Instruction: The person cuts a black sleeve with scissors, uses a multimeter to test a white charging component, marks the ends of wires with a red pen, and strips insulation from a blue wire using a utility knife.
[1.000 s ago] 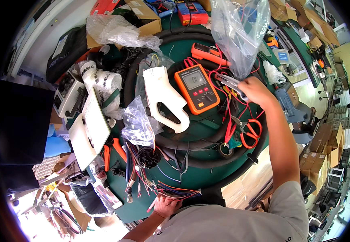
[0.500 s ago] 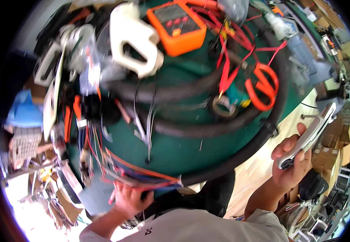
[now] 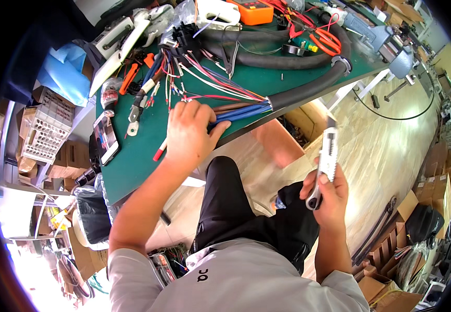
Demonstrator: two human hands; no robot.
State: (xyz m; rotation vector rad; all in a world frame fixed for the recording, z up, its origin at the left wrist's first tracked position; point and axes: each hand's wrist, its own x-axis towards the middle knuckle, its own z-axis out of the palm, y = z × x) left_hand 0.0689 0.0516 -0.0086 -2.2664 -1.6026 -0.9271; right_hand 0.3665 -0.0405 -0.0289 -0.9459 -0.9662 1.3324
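A thick black cable point(image 3: 308, 86) lies along the near edge of the green tabletop point(image 3: 147, 156). Out of its cut end come blue wires point(image 3: 243, 113) and brown ones, with thinner red and white wires fanning away to the left. My left hand point(image 3: 191, 130) is closed around the wire bundle, its thumb on the blue ones; the fingertips are partly hidden. Off the table's edge, over the floor, my right hand point(image 3: 332, 195) grips a silver utility knife point(image 3: 329, 156). Its dark blade points up and away from me, apart from the cable.
Left of the wires lie a phone point(image 3: 106, 139), a cable with a metal lug point(image 3: 133, 125) and an orange-handled tool point(image 3: 129, 79). Farther back are an orange meter point(image 3: 255, 12), orange-handled scissors point(image 3: 325, 41) and a blue-grey power tool point(image 3: 368, 28). Cardboard boxes point(image 3: 433, 182) stand at right.
The view has shifted, showing more floor. My right hand has brought the knife inward and turned it more upright. My left hand stays at the wires, now nearer the cable's cut end.
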